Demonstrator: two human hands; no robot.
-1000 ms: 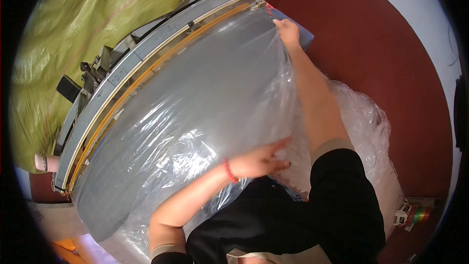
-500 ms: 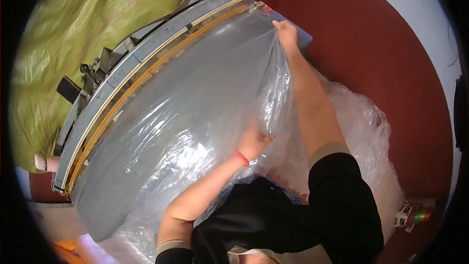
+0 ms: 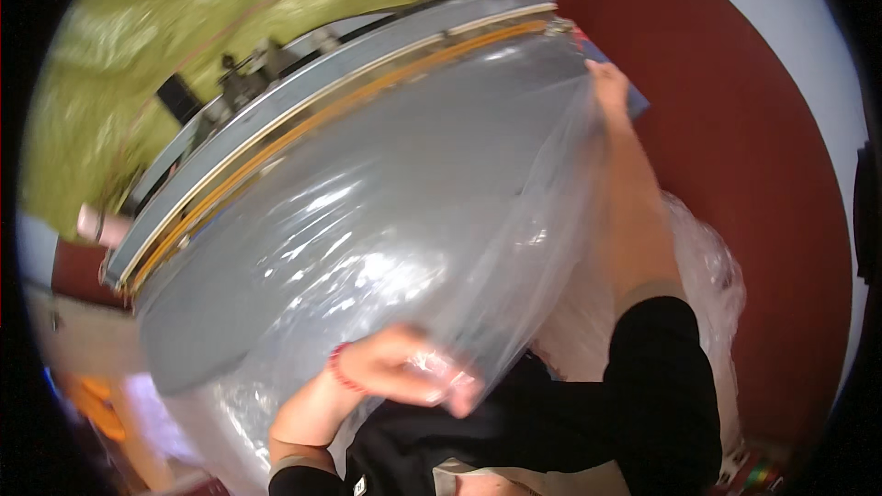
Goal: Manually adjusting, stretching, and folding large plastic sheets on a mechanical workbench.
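Observation:
A large sheet of clear plastic film point(image 3: 542, 230) spreads over a grey work surface point(image 3: 459, 119) and comes down toward my lap. My right hand point(image 3: 608, 87) is closed on the film's edge at the far right corner of the surface. Close to my body, my left hand point(image 3: 409, 369), with a red bead bracelet at the wrist, is closed on another part of the film; its fingers are blurred and partly behind shiny plastic. Between the two hands the film stretches in long, straight folds.
Along the far side of the surface runs a long grey machine bar point(image 3: 303, 83) with an orange strip point(image 3: 367, 81). A pink cylinder point(image 3: 103, 225) sits at its left end. Yellow-green sheeting point(image 3: 184, 18) lies behind. More crumpled film point(image 3: 703, 257) is heaped at my right.
My left hand has come back toward my body, now holding film, and the film between my hands has straightened. The view has turned, so the machine appears further right. My right hand stays by the corner.

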